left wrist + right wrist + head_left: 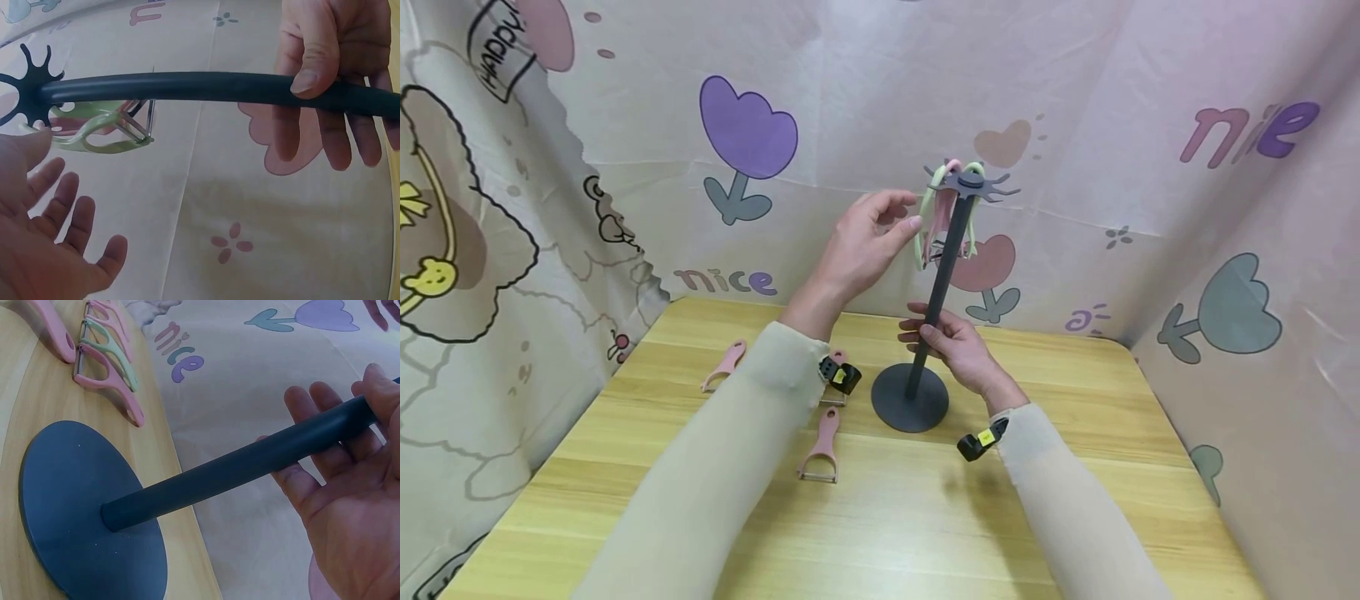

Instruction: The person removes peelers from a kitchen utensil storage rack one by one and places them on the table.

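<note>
A dark stand with a round base (891,407) and a hooked top (998,190) rises from the table. My right hand (962,352) holds its pole (244,456), thumb across the front and fingers behind. Green peelers (103,139) and a pink peeler (943,215) hang from the hooks, partly overlapping. Just left of the hooks is my left hand (867,243), its fingers loosely bent and spread. The left thumb comes close to a green handle in the left wrist view; I cannot tell whether they touch.
Several peelers lie on the wooden table (880,517) left of the stand: pink peelers (827,433) and a green peeler (112,353). My left sleeve hides part of that group from the head view. A printed curtain (865,100) hangs behind the table.
</note>
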Tool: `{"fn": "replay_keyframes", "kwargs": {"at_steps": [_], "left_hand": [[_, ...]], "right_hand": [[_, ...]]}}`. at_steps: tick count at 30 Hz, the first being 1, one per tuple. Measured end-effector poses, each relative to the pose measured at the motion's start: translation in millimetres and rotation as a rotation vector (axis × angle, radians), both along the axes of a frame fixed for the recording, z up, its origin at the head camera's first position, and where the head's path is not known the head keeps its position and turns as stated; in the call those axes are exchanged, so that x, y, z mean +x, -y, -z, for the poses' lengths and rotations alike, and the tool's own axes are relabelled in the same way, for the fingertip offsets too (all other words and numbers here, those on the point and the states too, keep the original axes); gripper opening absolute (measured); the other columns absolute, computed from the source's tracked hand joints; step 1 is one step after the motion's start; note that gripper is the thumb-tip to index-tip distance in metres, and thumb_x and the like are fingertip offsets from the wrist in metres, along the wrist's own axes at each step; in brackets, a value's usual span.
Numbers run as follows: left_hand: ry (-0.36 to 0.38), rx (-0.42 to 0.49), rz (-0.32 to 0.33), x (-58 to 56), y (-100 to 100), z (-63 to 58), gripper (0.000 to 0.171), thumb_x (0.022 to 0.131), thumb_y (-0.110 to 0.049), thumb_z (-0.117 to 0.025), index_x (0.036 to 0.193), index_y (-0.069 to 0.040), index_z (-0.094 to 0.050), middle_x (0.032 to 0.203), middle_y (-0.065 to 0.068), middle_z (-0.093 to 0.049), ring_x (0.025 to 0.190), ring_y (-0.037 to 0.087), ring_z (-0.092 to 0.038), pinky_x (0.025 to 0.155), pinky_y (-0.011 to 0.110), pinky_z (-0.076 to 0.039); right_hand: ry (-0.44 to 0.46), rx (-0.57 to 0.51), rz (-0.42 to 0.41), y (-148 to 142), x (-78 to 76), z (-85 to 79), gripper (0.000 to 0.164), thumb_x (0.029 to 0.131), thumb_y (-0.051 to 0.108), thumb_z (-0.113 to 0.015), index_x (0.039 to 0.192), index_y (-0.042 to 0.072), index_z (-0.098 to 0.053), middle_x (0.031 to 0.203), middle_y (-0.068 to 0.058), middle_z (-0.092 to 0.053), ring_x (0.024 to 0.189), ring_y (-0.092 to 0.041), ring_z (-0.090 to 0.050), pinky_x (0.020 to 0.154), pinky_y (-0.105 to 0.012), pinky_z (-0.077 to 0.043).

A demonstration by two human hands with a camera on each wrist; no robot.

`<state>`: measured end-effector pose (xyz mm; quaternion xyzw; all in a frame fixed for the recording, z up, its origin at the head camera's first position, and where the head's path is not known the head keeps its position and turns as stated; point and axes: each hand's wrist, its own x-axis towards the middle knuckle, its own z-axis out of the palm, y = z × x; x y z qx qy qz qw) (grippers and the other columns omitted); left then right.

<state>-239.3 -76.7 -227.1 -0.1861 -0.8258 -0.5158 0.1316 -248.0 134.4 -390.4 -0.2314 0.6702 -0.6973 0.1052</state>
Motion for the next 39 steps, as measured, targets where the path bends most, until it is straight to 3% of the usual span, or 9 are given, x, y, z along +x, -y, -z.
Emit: {"fn": "replay_keyframes", "kwargs": {"at_steps": [4, 9, 16, 22, 28, 32, 39], "left_hand": [[-0.003, -0.003, 0.053, -4.5, -2.3, -1.7, 0.04, 0.109, -0.036, -0.06, 0.145, -0.021, -0.062, 0.13, -0.002, -0.061, 0.126, 0.014, -0.058, 0.109, 0.037, -0.049], [0.012, -0.008, 0.093, -8.6, -4.7, -3.3, 0.041, 0.109, -0.038, -0.059, 0.146, -0.021, -0.061, 0.134, -0.003, -0.06, 0.131, 0.015, -0.055, 0.114, 0.039, -0.044], [0.038, -0.036, 0.074, -10.6, -7.2, -5.0, 0.041, 0.109, -0.038, -0.059, 0.145, -0.021, -0.062, 0.137, -0.002, -0.06, 0.135, 0.018, -0.053, 0.116, 0.043, -0.042], [0.057, -0.055, 0.099, -12.8, -6.4, -4.9, 0.041, 0.109, -0.037, -0.06, 0.147, -0.022, -0.063, 0.142, -0.001, -0.058, 0.139, 0.021, -0.051, 0.116, 0.046, -0.042], [0.081, -0.057, 0.095, -14.7, -5.8, -5.3, 0.039, 0.107, -0.035, -0.064, 0.144, -0.021, -0.065, 0.146, 0.0, -0.057, 0.14, 0.021, -0.05, 0.116, 0.048, -0.042], [0.081, -0.013, 0.098, -15.6, -5.7, -6.5, 0.037, 0.105, -0.033, -0.067, 0.139, -0.019, -0.067, 0.141, 0.0, -0.062, 0.14, 0.023, -0.053, 0.118, 0.049, -0.041], [0.094, 0.11, 0.123, -17.9, -4.7, -9.2, 0.033, 0.104, -0.028, -0.069, 0.135, -0.016, -0.071, 0.129, 0.0, -0.073, 0.126, 0.017, -0.064, 0.11, 0.037, -0.05]], "right_hand": [[-0.002, 0.003, 0.004, 0.0, -0.5, 1.8, 0.043, 0.11, 0.011, -0.055, 0.152, 0.004, -0.051, 0.143, -0.032, -0.059, 0.123, -0.026, -0.071, 0.107, -0.046, -0.054], [0.001, 0.007, 0.001, 0.4, 0.4, 2.1, 0.043, 0.111, 0.011, -0.054, 0.153, 0.003, -0.05, 0.143, -0.032, -0.059, 0.127, -0.032, -0.068, 0.109, -0.048, -0.053], [-0.018, 0.002, -0.009, 0.9, 0.9, 3.5, 0.043, 0.111, 0.012, -0.054, 0.153, 0.003, -0.05, 0.144, -0.035, -0.057, 0.123, -0.025, -0.071, 0.108, -0.046, -0.053], [-0.012, 0.011, 0.003, 0.7, 1.4, 3.2, 0.042, 0.111, 0.012, -0.054, 0.152, 0.004, -0.051, 0.141, -0.03, -0.061, 0.123, -0.025, -0.071, 0.108, -0.045, -0.054], [-0.005, 0.014, 0.002, 1.1, 0.9, 2.1, 0.042, 0.111, 0.011, -0.053, 0.153, 0.005, -0.05, 0.144, -0.035, -0.057, 0.123, -0.024, -0.071, 0.108, -0.045, -0.053], [-0.007, 0.012, 0.004, 1.3, 1.3, 1.4, 0.042, 0.111, 0.011, -0.053, 0.153, 0.003, -0.05, 0.144, -0.036, -0.056, 0.121, -0.022, -0.071, 0.107, -0.043, -0.054], [-0.007, 0.019, 0.014, 1.3, 1.2, 0.5, 0.042, 0.111, 0.01, -0.053, 0.152, 0.003, -0.051, 0.142, -0.033, -0.059, 0.121, -0.023, -0.071, 0.107, -0.043, -0.054]]}}
